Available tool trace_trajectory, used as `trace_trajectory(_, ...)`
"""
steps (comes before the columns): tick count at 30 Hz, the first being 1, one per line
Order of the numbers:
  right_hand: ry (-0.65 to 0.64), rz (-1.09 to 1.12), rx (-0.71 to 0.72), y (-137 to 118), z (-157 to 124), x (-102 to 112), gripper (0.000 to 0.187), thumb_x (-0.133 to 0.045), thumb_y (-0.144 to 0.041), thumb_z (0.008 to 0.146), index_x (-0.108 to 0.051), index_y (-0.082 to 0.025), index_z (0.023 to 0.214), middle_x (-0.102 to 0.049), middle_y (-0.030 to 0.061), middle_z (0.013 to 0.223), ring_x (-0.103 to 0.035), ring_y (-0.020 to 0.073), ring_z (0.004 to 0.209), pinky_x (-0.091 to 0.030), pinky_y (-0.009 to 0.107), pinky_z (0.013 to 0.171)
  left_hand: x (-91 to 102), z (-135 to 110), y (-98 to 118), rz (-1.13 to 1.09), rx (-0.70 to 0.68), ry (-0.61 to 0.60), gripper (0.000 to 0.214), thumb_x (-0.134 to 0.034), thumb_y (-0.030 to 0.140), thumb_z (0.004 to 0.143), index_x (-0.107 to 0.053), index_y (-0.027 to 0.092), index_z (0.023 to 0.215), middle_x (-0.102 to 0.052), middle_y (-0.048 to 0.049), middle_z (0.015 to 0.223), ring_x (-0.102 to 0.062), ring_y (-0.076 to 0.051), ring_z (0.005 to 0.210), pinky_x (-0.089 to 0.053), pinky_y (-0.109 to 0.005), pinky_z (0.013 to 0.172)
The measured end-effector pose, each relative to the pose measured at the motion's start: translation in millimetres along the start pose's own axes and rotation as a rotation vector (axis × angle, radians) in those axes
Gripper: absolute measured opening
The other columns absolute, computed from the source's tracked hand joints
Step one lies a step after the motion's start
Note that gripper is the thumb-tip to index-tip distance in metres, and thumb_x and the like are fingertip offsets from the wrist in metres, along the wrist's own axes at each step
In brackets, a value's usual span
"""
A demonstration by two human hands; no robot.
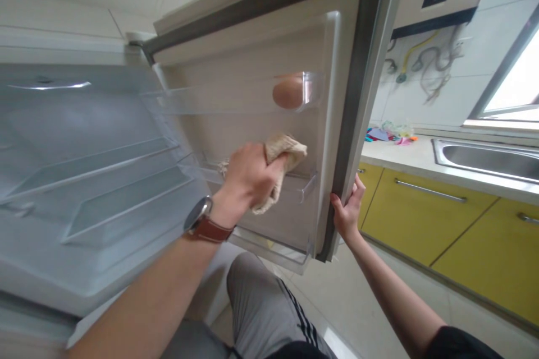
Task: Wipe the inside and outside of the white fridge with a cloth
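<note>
My left hand (249,173), with a watch (199,215) on its wrist, is closed round a crumpled beige cloth (283,148). It is in front of the inner side of the open fridge door (252,50), at the middle door shelf (301,186). Part of the cloth hangs below the fingers. My right hand (348,208) grips the outer edge of the door near its lower corner, the thumb on the grey seal (343,140). Above the cloth, a brown egg-shaped thing (288,91) sits in the clear upper door shelf (219,102).
To the left is the fridge interior with glass shelves (126,196) and a lit lamp (50,85). Yellow cabinets (425,219) and a counter with a steel sink (484,160) stand at the right. Colourful small items (389,133) lie on the counter. My knee (252,291) is below the door.
</note>
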State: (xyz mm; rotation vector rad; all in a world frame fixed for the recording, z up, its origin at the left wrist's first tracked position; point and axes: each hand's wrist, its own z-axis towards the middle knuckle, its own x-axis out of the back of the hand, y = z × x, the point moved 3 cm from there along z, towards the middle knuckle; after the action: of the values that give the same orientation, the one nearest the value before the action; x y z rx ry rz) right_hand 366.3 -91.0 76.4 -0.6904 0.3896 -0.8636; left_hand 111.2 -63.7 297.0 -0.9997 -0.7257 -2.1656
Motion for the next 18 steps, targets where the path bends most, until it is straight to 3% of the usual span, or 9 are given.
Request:
trace_trajectory(4, -0.004, 0.001, 0.017, 1, 2, 0, 0.091, -0.068, -0.063, 0.085, -0.03, -0.022, 0.157, -0.061, 0.0158, 0.136, -0.063, 0.0323, 0.121, -0.049, 0.051, 0.104, -13.5, -7, 30, 0.006, -0.147, -0.213, 0.047, -0.052, 0.056, 0.096, -0.08, 0.019, 0.086, -0.075, -0.0117, 0.078, -0.071, -0.025, 0.075, -0.045, -0.032, 0.066)
trace_trajectory(8, -0.002, -0.015, 0.031, 5, 4, 0, 0.092, -0.068, -0.063, 0.085, -0.03, -0.022, 0.158, -0.064, 0.0146, 0.13, -0.065, 0.0317, 0.116, -0.051, 0.052, 0.102, -12.9, -4, 25, -0.005, -0.132, -0.281, 0.046, -0.046, 0.053, 0.1, -0.079, 0.021, 0.093, -0.078, -0.0107, 0.086, -0.071, -0.025, 0.079, -0.045, -0.032, 0.068)
trace_trajectory(12, 0.01, -0.006, 0.045, 8, 4, -1, 0.093, -0.068, -0.063, 0.085, -0.03, -0.022, 0.158, -0.065, 0.0136, 0.127, -0.066, 0.0304, 0.111, -0.052, 0.051, 0.098, -10.7, 7, 3, -0.007, -0.125, -0.349, 0.039, -0.044, 0.044, 0.099, -0.078, 0.024, 0.104, -0.079, -0.0089, 0.104, -0.071, -0.026, 0.091, -0.047, -0.033, 0.074)
trace_trajectory(18, 0.012, -0.015, 0.056, 8, 5, -1, 0.094, -0.068, -0.065, 0.084, -0.03, -0.022, 0.159, -0.066, 0.0142, 0.125, -0.066, 0.032, 0.112, -0.052, 0.053, 0.098, -10.5, 23, -65, 0.054, 0.145, -0.291, 0.045, -0.046, 0.056, 0.096, -0.075, 0.021, 0.1, -0.077, -0.0127, 0.101, -0.069, -0.029, 0.09, -0.044, -0.035, 0.075)
